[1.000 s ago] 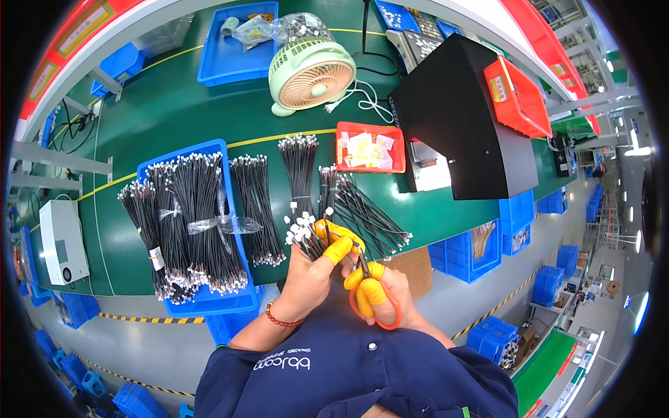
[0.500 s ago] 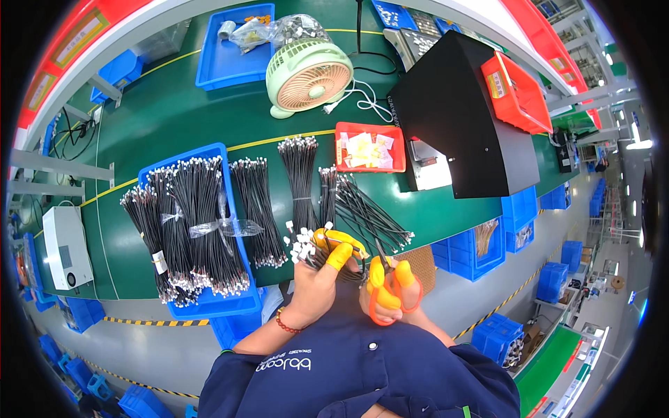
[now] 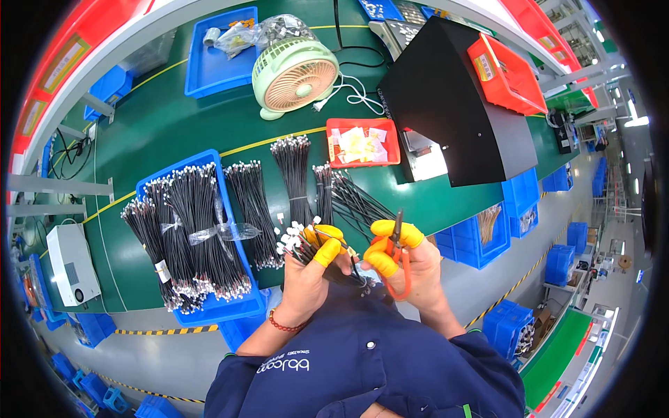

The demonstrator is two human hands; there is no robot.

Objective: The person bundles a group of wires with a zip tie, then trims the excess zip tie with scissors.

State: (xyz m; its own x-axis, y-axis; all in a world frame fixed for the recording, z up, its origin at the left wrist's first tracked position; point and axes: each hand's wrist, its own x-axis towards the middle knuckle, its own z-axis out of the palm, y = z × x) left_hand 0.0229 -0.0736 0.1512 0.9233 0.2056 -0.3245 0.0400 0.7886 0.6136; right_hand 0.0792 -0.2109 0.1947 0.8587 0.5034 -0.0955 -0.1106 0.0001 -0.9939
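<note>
My left hand point(image 3: 305, 282), with yellow finger cots on its tips, is closed around a bundle of black cables point(image 3: 300, 240). White connectors fan out at the bundle's upper left, and the other ends hang below the hand toward my shirt. Just to the right, my right hand point(image 3: 418, 268) also wears yellow finger cots. It grips scissors point(image 3: 405, 275) with orange handles, their dark blades pointing up and away from me. The right fingertips are close to the bundle's lower end; whether they touch a cable I cannot tell.
Several tied cable bundles fill a blue tray point(image 3: 219, 164) at left; more cable bundles point(image 3: 293, 177) lie on the green table. Beyond are a red bin point(image 3: 334, 160) of small packets, a green fan point(image 3: 296, 80) and a black housing point(image 3: 453, 104). Another red bin point(image 3: 512, 94) sits on the housing.
My right hand has moved up and turned, so the scissors now stand more upright, away from the bundle. The left hand still holds the cables. The view has shifted slightly.
</note>
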